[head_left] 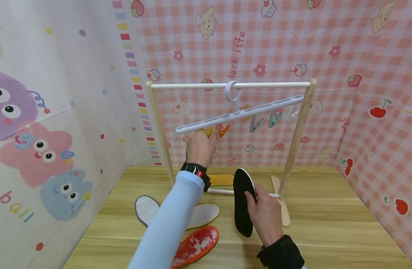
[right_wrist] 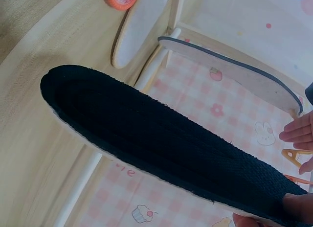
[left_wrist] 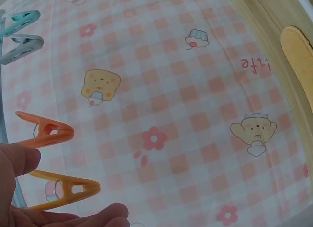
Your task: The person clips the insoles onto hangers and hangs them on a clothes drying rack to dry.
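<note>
My right hand (head_left: 266, 215) grips a black insole (head_left: 242, 201) by its edge, thumb on the dark face; the insole stands nearly upright above the table. My left hand (head_left: 200, 147) is raised under the low left end of a pale hanger (head_left: 219, 119). Its thumb and straight fingers lie either side of a yellow clip (left_wrist: 66, 190), whose tips are closed. An orange clip (left_wrist: 49, 131) hangs right beside the thumb. A pale insole with a dark rim (right_wrist: 234, 75) hangs at the hanger's left end, mostly hidden behind my left hand in the head view.
The hanger hooks over the white bar (head_left: 192, 86) of a wooden rack. Grey (head_left: 256, 123) and teal (head_left: 275, 118) clips hang on its right side. On the table (head_left: 327, 224) lie a dark-rimmed insole (head_left: 146, 209), a grey insole (head_left: 206, 215), a red insole (head_left: 199, 244) and a yellow insole (head_left: 222, 180).
</note>
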Action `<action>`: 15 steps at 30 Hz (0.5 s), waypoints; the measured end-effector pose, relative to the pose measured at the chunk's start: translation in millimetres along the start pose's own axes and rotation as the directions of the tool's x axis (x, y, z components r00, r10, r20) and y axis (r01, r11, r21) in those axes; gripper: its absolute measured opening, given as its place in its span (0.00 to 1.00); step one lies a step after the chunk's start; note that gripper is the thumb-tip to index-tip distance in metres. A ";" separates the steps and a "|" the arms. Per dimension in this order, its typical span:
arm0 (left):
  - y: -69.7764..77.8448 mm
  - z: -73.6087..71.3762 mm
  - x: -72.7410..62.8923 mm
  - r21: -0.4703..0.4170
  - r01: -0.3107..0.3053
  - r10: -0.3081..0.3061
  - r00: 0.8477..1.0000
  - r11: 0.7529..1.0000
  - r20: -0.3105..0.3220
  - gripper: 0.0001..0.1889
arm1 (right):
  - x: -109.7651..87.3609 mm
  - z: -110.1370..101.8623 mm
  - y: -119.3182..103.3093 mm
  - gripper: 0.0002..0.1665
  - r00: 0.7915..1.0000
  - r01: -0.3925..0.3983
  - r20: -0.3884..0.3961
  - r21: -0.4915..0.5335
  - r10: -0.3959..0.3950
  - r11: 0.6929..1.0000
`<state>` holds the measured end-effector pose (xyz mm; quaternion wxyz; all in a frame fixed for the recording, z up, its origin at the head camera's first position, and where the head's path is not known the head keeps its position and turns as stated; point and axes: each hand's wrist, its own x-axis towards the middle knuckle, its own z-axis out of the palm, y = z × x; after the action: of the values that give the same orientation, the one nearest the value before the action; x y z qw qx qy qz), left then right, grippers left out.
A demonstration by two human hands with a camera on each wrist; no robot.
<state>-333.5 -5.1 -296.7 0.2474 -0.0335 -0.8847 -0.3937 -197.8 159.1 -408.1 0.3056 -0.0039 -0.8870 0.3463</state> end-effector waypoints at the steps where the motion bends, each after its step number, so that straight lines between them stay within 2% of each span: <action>1: -0.2 0.7 0.8 0.007 -0.006 0.006 1.000 1.000 -0.011 0.21 | -0.1 -0.2 0.6 0.11 1.000 0.000 0.001 -0.001 0.000 1.000; 10: -6.2 8.2 5.2 -0.001 -0.044 0.044 0.995 0.999 -0.087 0.21 | 0.6 -1.9 2.7 0.10 1.000 -0.003 0.011 -0.007 0.003 1.000; 15: -6.5 10.8 7.5 0.007 -0.038 0.039 0.994 0.999 -0.101 0.21 | 1.2 -3.1 3.1 0.10 1.000 -0.004 0.021 -0.007 0.004 1.000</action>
<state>-346.1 -2.9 -303.9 0.2994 -0.0300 -0.8713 -0.3877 -197.7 163.6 -407.6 0.2956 -0.0033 -0.8913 0.3439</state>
